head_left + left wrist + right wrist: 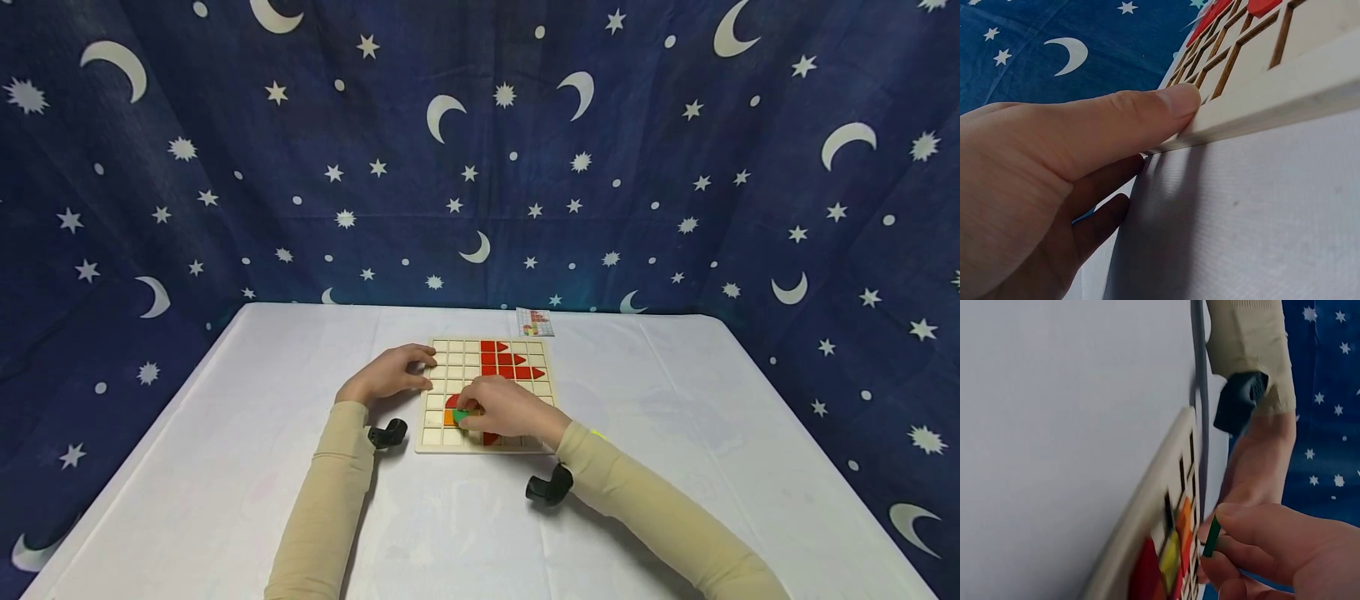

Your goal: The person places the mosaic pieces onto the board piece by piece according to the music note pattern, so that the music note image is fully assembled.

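Observation:
A pale wooden grid board (pixel 432 436) lies on the table. Red tiles (pixel 505 372) form three rows at its upper right, each with a pointed end. My right hand (pixel 510 408) pinches a thin green piece (pixel 1212 537) between thumb and fingers, over the board's lower half. Beside it are an orange tile (pixel 448 417) and a red rounded tile (pixel 452 402); a yellow tile (pixel 1169 556) shows in the right wrist view. My left hand (pixel 390 373) touches the board's left edge, its thumb (pixel 1179 100) on the rim. The right hand hides part of the grid.
A small printed card (pixel 535 322) with a coloured grid pattern lies behind the board. White cloth (pixel 675 433) covers the table. A dark blue curtain (pixel 405 125) with moons and stars hangs behind. Black wrist cameras (pixel 550 486) stick out from both sleeves.

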{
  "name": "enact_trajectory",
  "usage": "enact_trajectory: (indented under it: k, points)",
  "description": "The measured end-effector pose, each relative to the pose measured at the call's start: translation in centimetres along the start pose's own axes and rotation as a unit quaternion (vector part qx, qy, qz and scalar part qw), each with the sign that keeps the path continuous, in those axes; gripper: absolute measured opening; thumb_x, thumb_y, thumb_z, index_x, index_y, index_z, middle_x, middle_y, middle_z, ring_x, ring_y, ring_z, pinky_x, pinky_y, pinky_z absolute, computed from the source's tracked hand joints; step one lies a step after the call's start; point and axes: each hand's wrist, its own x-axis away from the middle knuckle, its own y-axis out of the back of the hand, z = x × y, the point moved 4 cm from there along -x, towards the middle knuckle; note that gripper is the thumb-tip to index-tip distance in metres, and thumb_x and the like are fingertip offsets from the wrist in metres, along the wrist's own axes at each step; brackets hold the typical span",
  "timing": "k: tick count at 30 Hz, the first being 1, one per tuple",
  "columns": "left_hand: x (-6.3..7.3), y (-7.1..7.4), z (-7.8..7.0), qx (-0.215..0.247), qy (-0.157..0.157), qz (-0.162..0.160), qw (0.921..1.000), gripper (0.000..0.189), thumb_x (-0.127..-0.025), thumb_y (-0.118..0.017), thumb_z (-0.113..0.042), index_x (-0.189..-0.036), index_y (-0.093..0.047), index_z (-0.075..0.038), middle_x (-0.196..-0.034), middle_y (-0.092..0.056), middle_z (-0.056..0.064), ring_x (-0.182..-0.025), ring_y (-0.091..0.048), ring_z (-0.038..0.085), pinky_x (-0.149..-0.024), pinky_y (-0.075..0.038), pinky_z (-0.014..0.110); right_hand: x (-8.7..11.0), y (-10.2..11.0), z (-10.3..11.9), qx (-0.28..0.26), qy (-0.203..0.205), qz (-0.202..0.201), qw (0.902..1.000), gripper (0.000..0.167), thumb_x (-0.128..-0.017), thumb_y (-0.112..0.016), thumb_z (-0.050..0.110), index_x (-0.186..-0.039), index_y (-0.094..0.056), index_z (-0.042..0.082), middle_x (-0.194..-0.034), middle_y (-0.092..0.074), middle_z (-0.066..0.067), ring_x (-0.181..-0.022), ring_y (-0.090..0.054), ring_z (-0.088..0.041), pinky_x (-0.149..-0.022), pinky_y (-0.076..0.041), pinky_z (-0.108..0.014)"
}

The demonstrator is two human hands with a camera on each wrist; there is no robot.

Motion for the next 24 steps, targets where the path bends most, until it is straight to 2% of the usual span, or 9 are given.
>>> enact_trajectory:
  k: [7, 10, 24]
  points:
    - [0.0, 0.0, -0.2, 0.001, 0.011, 0.001, 0.9999, 0.040, -0.086, -0.076, -0.018, -0.121, -0.066, -0.003, -0.144, -0.050, 0.014, -0.138, -0.039, 0.033, -0.115, -0.031, 0.046, 0.1, -1.5, 1.1, 0.009, 0.038, 0.016, 0.9991, 0.018, -0.087, -0.072, 0.021, -0.101, -0.073, 0.010, -0.087, -0.063, 0.006, -0.078, -0.055, -0.007, -0.074, -0.049, -0.019]
    - [0.0, 0.0, -0.2, -0.002, 0.005, -0.002, 1.0000, 0.039, -0.086, -0.075, -0.017, -0.121, -0.066, -0.002, -0.143, -0.050, 0.015, -0.137, -0.040, 0.034, -0.114, -0.032, 0.048, 0.2, -1.8, 1.3, 0.017, 0.053, 0.016, 0.9983, 0.015, -0.086, -0.072, 0.018, -0.100, -0.073, 0.011, -0.088, -0.064, 0.006, -0.080, -0.056, -0.006, -0.075, -0.049, -0.018]
    - [0.2, 0.2, -0.3, -0.003, 0.003, -0.005, 1.0000, 0.039, -0.086, -0.076, -0.018, -0.120, -0.066, -0.002, -0.142, -0.051, 0.015, -0.137, -0.040, 0.035, -0.114, -0.032, 0.048, 0.1, -2.0, 1.4, 0.012, 0.045, 0.017, 0.9988, 0.015, -0.085, -0.074, 0.019, -0.098, -0.074, 0.012, -0.083, -0.063, 0.010, -0.077, -0.057, -0.004, -0.072, -0.048, -0.015]
